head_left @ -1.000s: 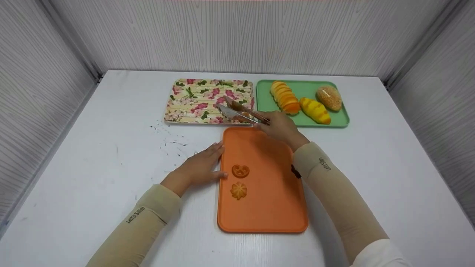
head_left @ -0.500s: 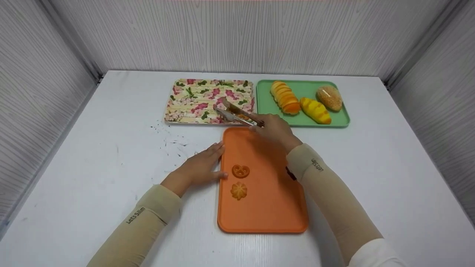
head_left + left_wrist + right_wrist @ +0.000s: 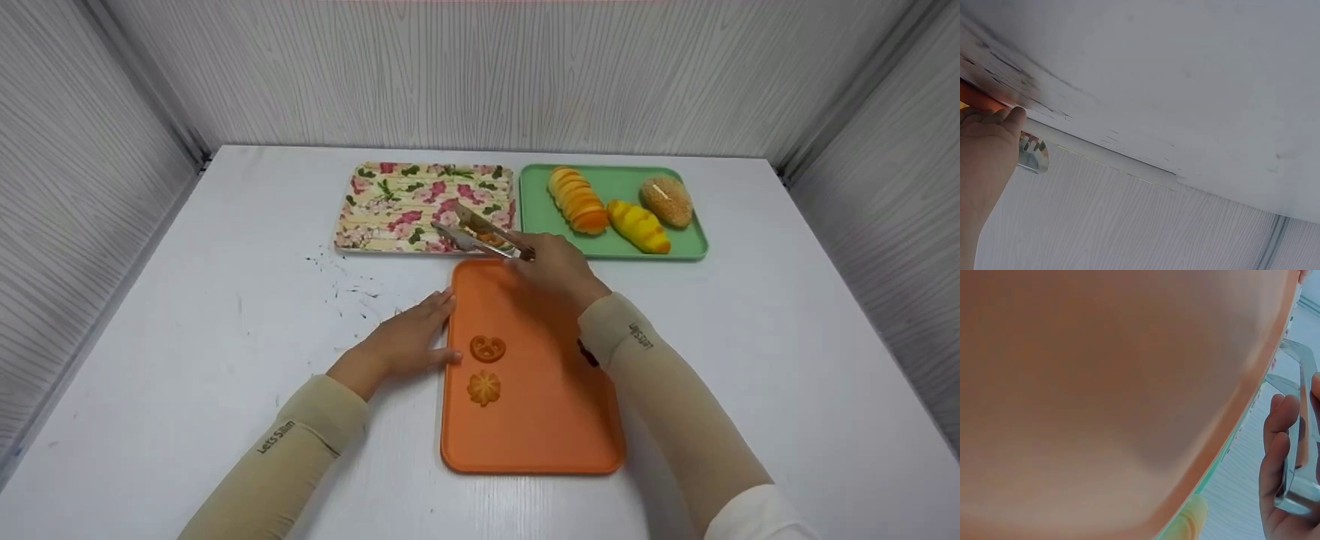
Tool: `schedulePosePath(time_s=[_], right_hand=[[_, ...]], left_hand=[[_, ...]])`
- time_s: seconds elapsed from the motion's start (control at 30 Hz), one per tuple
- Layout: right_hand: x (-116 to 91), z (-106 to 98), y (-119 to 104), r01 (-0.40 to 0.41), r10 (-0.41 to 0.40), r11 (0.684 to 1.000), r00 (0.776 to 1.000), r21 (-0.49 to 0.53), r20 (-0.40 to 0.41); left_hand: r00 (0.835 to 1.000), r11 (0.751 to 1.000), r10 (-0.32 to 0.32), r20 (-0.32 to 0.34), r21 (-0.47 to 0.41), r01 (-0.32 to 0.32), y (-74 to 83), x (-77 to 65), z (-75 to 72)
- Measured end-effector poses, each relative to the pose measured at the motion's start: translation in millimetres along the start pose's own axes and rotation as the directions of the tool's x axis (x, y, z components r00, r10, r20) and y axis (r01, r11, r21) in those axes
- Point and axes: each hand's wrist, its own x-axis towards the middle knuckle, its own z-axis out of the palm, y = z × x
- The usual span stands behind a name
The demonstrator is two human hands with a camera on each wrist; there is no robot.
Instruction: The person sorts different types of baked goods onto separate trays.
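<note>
In the head view my right hand (image 3: pixel 555 262) grips metal tongs (image 3: pixel 480 238), which point left over the near right corner of the floral tray (image 3: pixel 405 199). The tips of the tongs stand apart. A small brown-orange piece (image 3: pixel 491 238) shows between or beneath their arms; I cannot tell whether they touch it. My left hand (image 3: pixel 401 337) lies with straight fingers along the left edge of the orange tray (image 3: pixel 547 420), its thumb on the rim. On that tray lie a pretzel-shaped piece (image 3: pixel 487 349) and, nearer me, a flower-shaped piece (image 3: pixel 484 388). The right wrist view shows fingers curled round the tongs (image 3: pixel 1300 439).
A green tray (image 3: pixel 622 176) stands right of the floral one, bearing a sliced-looking loaf (image 3: pixel 577 200), a yellow bread (image 3: pixel 639 225) and a seeded bun (image 3: pixel 667 201). Dark marks speckle the white table (image 3: pixel 225 300) on the left. Pale panels enclose the back and sides.
My right hand and the tongs have shifted slightly left and down since a second ago, and the tips look a little wider apart. The left hand stays at the orange tray's edge.
</note>
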Motion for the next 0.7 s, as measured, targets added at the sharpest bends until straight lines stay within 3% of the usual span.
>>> schedulePosePath(time_s=[0.47, 0.7], right_hand=[[-12.2, -17.0, 1.2, 0.002, -0.002, 0.997, 1.0, 0.078, -0.006], [-29.1, -24.3, 6.1, 0.07, -0.075, 0.989, 0.996, 0.127, 0.04]], left_hand=[[0.999, 0.999, -0.03, 0.018, -0.012, 0.031, -1.5, 0.1, 0.0], [1.0, 1.0, -0.02, 0.011, -0.008, 0.02, -1.4, 0.8, 0.7]])
